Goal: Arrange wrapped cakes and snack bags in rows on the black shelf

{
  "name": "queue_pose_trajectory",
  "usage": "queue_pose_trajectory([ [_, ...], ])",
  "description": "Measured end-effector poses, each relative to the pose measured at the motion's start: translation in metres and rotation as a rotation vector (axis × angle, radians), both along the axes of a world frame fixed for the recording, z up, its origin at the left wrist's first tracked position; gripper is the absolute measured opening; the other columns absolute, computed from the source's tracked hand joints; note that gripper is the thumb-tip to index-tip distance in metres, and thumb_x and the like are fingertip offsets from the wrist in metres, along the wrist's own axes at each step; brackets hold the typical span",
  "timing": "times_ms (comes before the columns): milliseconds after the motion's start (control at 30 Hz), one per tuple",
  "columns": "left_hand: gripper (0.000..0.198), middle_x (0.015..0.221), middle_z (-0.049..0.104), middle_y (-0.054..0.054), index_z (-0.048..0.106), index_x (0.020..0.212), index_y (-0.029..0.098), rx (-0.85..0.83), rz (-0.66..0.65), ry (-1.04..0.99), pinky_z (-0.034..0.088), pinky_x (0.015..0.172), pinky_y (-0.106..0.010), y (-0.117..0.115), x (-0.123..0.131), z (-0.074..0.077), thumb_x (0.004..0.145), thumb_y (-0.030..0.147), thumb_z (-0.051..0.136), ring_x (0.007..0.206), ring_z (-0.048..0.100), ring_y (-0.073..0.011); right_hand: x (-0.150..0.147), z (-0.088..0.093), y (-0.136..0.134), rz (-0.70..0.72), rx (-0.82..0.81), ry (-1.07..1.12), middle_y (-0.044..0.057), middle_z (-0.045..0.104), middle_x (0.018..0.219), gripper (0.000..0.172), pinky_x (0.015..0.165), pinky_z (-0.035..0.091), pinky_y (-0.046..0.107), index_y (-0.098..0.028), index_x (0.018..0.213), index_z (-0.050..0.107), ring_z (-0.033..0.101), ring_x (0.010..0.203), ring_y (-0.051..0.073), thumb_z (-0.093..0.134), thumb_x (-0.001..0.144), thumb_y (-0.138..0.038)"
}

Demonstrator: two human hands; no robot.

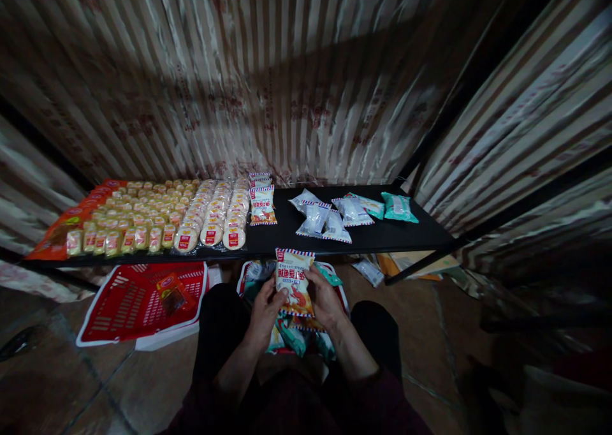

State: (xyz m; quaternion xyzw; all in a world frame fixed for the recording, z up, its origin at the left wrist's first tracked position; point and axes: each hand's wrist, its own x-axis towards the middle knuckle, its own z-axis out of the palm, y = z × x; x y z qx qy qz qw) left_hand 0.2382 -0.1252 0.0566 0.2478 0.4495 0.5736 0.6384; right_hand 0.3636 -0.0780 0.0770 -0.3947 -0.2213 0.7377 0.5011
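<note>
Both hands, left hand (264,309) and right hand (326,298), fingers closed on side edges of crinkly orange-white plastic snack packet (294,283), held above red basket (340,282) below black shelf (382,236); probably light, soft, slippery film.

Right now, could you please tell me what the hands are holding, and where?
Both hands, left hand and right hand, hold one orange snack packet by its side edges.
</note>
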Motion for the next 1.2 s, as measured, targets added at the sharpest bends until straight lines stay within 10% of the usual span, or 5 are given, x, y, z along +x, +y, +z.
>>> queue_pose_trajectory([
  [400, 0.049, 0.106, 0.071, -0.010, 0.063, 0.105, 0.017, -0.049, 0.128, -0.033, 0.049, 0.089, -0.038, 0.009, -0.001, 0.000, 0.062, 0.036, 0.080, 0.095, 0.067, -0.0245, -0.004, -0.013, -0.005, 0.043, 0.071, -0.095, 0.002, 0.073, 0.102, 0.061, 0.089, 0.051, 0.035, -0.027, 0.119, 0.058, 0.068, 0.096, 0.022, 0.081, 0.063, -0.030],
  [1200, 0.049, 0.100, 0.073, -0.010, 0.070, 0.098, 0.015, -0.096, 0.146, -0.027, 0.049, 0.090, -0.037, 0.013, -0.003, -0.004, 0.058, 0.042, 0.082, 0.093, 0.068, -0.0236, -0.007, -0.021, 0.000, -0.012, 0.061, -0.113, 0.004, 0.074, 0.098, 0.050, 0.081, 0.054, 0.035, -0.023, 0.106, 0.064, 0.069, 0.086, 0.021, 0.082, 0.062, -0.036],
])
